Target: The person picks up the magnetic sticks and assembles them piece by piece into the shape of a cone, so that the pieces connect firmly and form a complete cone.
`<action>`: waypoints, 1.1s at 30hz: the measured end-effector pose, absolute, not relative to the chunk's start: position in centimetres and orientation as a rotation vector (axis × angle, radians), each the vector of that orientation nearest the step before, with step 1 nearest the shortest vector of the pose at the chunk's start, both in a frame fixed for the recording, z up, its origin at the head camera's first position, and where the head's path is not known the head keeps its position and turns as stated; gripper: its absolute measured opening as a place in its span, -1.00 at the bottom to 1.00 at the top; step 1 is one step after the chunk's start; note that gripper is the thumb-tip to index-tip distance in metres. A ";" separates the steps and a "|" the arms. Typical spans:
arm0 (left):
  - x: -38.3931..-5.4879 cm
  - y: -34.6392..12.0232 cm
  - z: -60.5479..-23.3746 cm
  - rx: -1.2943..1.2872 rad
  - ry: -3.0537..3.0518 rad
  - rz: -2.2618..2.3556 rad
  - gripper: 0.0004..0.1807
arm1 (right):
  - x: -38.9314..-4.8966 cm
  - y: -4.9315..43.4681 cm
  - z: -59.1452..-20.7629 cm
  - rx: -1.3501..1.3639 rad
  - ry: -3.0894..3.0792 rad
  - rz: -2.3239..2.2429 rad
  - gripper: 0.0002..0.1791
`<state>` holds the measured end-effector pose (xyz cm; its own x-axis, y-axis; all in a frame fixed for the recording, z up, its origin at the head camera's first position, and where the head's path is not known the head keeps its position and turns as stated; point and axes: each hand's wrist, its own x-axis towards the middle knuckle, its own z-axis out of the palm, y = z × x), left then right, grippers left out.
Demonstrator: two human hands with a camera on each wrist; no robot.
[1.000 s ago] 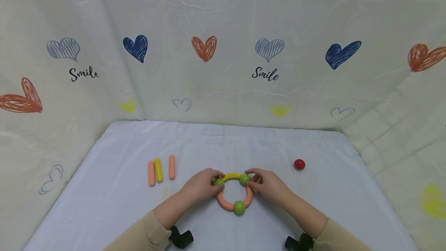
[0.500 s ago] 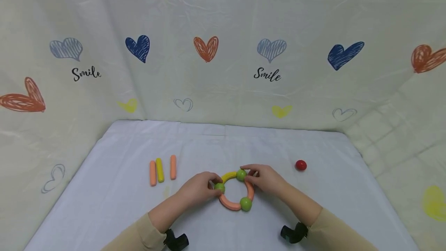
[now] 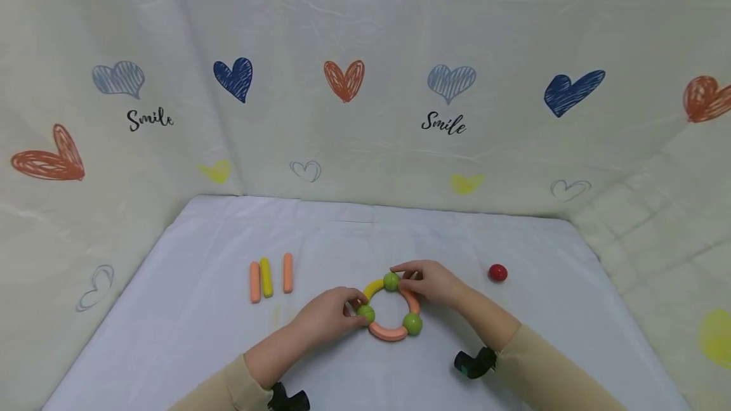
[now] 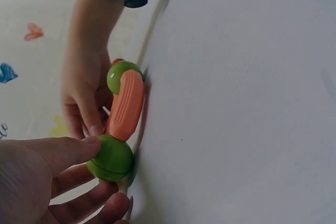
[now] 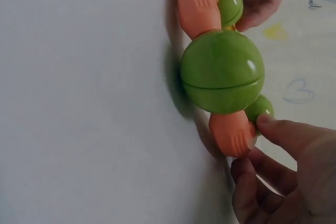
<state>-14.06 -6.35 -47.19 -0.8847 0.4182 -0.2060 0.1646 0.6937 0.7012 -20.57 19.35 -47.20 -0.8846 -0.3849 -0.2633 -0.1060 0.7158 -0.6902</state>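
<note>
A ring of curved rods and green balls lies on the white tablecloth in the head view. One curved rod is yellow (image 3: 374,288); the curved rods on the right (image 3: 410,300) and at the bottom (image 3: 388,333) are coral. My left hand (image 3: 329,314) pinches the left green ball (image 4: 111,159) between thumb and fingers. At the ring's far side, my right hand (image 3: 432,281) pinches the top green ball (image 3: 391,281), its fingertips beside the right coral rod. The lower-right green ball (image 5: 222,72) stands large in the right wrist view, with neither hand on it.
Two straight coral sticks (image 3: 254,282) (image 3: 288,273) and a straight yellow stick (image 3: 266,278) lie left of the ring. A red ball (image 3: 498,273) sits to the right. Behind the table hangs a pale heart-printed curtain (image 3: 388,157). Each wrist carries a black camera (image 3: 475,363).
The ring has turned counterclockwise: the top ball moved left and away, the bottom ball swung right, the left ball came nearer. My right hand followed leftward and away; both hands kept their pinch.
</note>
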 end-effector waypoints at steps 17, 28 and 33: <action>-16.1 -7.7 -47.5 0.538 2.499 0.930 -0.22 | -16.8 22.8 -46.3 -0.425 2.592 -0.986 -0.49; -16.5 -7.4 -47.5 0.633 2.476 0.852 -0.15 | -15.6 23.2 -47.4 -0.555 2.471 -0.921 -0.14; -16.6 -7.3 -47.5 0.642 2.474 0.845 -0.15 | -16.1 23.1 -47.5 -0.541 2.442 -0.925 -0.14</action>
<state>-16.65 -7.26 -47.49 -0.7925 0.5530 -0.2572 0.2803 0.7047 0.6517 -16.08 23.10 -47.46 -0.8118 -0.5092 -0.2857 -0.1923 0.6952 -0.6926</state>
